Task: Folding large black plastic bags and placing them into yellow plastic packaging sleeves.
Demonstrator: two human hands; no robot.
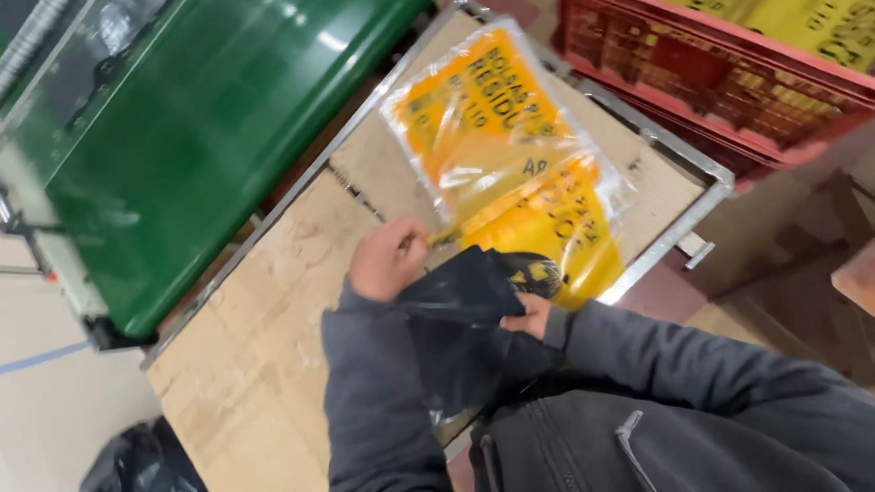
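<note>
I see yellow bags (540, 222) with black print under clear plastic, a black bag (469, 289) on top, a dark green bin (206, 128), a red crate (715, 76), a pale brown cardboard sheet (264, 332), and dark grey sleeves (375, 396).

Cardboard-topped table (264, 322) bears yellow bags (523, 173).

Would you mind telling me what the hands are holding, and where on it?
Both hands hold a black plastic bag: the left hand at its upper left edge, the right hand at its lower right edge.
</note>
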